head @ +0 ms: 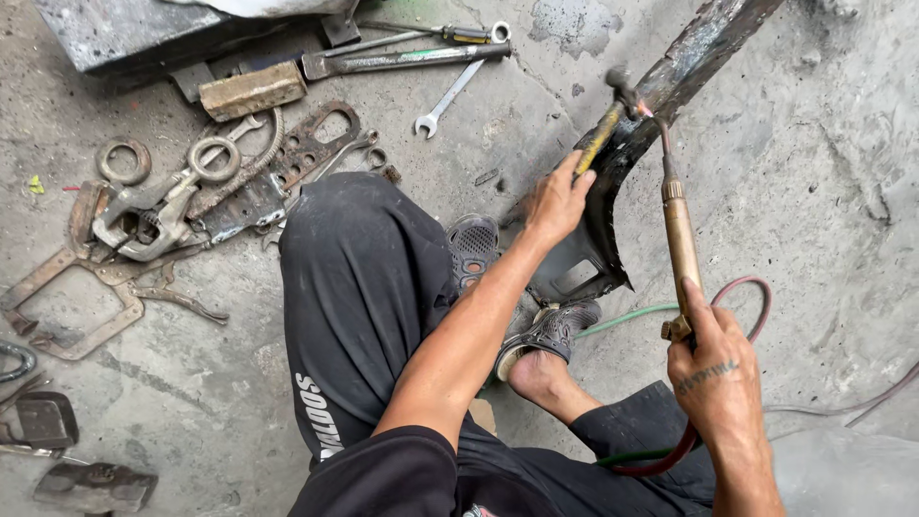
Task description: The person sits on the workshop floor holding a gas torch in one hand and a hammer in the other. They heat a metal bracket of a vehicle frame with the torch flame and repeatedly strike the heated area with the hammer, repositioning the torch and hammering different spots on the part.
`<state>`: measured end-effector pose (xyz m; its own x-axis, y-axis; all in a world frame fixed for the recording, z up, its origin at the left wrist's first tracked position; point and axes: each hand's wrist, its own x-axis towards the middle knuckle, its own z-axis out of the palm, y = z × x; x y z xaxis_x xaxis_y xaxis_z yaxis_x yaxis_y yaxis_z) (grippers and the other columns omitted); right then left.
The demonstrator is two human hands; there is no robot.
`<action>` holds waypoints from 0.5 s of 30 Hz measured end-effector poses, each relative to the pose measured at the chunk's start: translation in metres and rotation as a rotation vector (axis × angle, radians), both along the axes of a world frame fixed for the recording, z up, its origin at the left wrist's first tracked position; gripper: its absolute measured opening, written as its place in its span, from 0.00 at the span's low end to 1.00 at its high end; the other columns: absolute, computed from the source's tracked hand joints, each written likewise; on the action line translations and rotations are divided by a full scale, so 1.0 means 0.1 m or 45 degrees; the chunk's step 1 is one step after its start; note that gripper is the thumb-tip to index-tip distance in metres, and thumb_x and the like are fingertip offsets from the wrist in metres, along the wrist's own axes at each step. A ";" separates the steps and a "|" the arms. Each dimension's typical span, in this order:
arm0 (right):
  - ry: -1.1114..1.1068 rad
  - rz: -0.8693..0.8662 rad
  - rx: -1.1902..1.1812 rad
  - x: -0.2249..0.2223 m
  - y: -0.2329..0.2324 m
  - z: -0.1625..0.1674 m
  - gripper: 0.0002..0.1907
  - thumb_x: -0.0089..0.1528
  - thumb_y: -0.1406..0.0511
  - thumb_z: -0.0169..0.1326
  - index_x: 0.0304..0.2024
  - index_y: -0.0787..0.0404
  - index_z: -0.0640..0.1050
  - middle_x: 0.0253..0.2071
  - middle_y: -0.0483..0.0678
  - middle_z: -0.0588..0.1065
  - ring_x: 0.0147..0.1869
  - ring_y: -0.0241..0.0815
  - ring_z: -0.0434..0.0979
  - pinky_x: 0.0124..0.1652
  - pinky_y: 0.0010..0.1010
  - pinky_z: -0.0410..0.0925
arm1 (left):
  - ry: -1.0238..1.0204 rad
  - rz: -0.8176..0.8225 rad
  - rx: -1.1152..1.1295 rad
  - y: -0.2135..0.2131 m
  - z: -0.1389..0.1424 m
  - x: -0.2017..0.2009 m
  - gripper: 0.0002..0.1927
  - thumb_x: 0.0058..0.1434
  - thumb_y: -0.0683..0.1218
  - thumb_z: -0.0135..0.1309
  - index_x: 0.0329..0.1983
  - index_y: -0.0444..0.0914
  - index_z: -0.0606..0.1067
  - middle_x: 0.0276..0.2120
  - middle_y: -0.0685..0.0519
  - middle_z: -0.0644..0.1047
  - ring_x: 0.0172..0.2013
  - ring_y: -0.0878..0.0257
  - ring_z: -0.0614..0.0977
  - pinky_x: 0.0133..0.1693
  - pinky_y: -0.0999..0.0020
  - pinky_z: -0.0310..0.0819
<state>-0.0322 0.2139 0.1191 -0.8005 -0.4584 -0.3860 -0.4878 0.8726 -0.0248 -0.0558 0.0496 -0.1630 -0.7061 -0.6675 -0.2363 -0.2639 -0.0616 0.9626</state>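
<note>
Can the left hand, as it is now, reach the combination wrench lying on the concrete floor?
Probably yes. The left hand holds a hammer, but bare floor separates it from the wrench; nothing blocks the way.

A stained concrete floor (823, 172) carries everything. Left of the hands lie locking clamps (144, 215), a steel ring (123, 161), a wooden block (252, 91) and a combination wrench (450, 96); red and green hoses (756, 292) trail beneath the right hand.

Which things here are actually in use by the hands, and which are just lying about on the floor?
In use: hammer in the left hand; torch in the right hand; black metal panel; red and green hoses.

Lying about: spanner, clamps, metal ring, block.
</note>
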 end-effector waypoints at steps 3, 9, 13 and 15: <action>-0.039 0.018 0.134 -0.08 -0.26 0.05 0.36 0.58 0.73 0.53 0.71 0.53 0.69 0.41 0.61 0.75 0.44 0.63 0.78 0.43 0.52 0.71 | -0.171 -0.071 0.078 -0.01 0.10 -0.08 0.21 0.72 0.53 0.41 0.65 0.42 0.68 0.44 0.38 0.81 0.45 0.36 0.81 0.47 0.43 0.73; -0.026 0.021 0.214 -0.13 -0.28 0.07 0.36 0.59 0.72 0.53 0.71 0.52 0.69 0.43 0.61 0.75 0.43 0.63 0.78 0.44 0.53 0.71 | -0.102 0.223 0.106 -0.16 0.40 -0.23 0.21 0.73 0.52 0.38 0.65 0.42 0.66 0.32 0.37 0.80 0.35 0.35 0.83 0.36 0.40 0.74; -0.035 -0.041 0.146 -0.12 -0.17 0.16 0.37 0.58 0.73 0.53 0.72 0.53 0.69 0.43 0.61 0.75 0.43 0.62 0.78 0.43 0.53 0.71 | -0.157 0.075 0.033 -0.05 0.31 -0.14 0.18 0.73 0.52 0.38 0.62 0.40 0.65 0.30 0.36 0.79 0.33 0.33 0.82 0.34 0.38 0.71; -0.026 -0.014 0.138 -0.11 -0.23 0.22 0.36 0.59 0.72 0.54 0.71 0.53 0.70 0.42 0.61 0.74 0.43 0.63 0.78 0.43 0.53 0.71 | -0.305 -0.334 -0.076 -0.02 0.21 -0.07 0.16 0.70 0.51 0.41 0.56 0.40 0.67 0.29 0.35 0.80 0.33 0.31 0.81 0.36 0.35 0.71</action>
<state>-0.0430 0.1910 0.1412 -0.7966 -0.4042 -0.4495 -0.4786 0.8760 0.0605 -0.0623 0.0481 -0.1417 -0.7847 -0.4884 -0.3818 -0.4816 0.0924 0.8715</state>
